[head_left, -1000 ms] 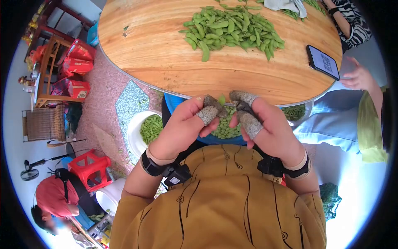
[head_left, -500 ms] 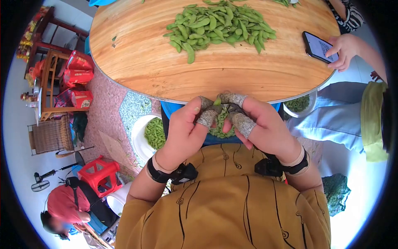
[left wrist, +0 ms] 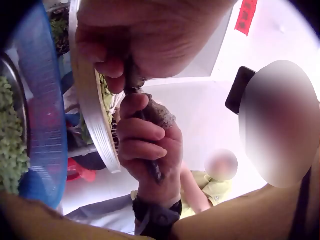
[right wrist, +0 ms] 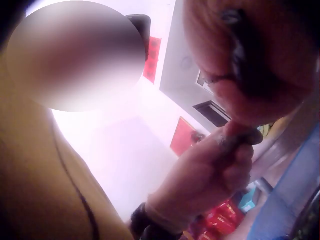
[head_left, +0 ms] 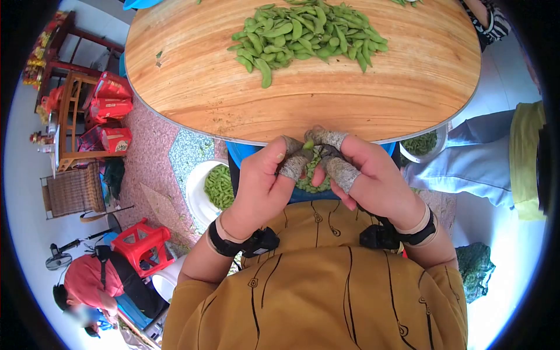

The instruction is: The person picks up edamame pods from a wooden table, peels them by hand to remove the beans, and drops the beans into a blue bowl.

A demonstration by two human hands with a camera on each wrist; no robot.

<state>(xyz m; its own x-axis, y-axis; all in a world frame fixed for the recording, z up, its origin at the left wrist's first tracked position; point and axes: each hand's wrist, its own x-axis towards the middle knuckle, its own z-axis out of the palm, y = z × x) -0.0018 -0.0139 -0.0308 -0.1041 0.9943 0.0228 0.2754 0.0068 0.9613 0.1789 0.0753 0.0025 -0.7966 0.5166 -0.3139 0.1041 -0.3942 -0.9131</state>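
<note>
"At the near edge of the table [head_left: 192, 99], grip?"
"Left hand [head_left: 259, 178] curled, pinching a green pod [head_left: 309, 143]; right hand [head_left: 376, 175] curled round a slim dark object [left wrist: 155, 172]."
"Farther?"
"Pod heap [head_left: 309, 38], on the surface, well back from that edge."

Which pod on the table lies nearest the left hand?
The pod jutting out from the near-left edge of the heap; its tip reaches closer to the left hand than any other.

Head view looks down; wrist views v. close, R (blurry) prob. angled up, all sharing fingers [left wrist: 142, 129].
</note>
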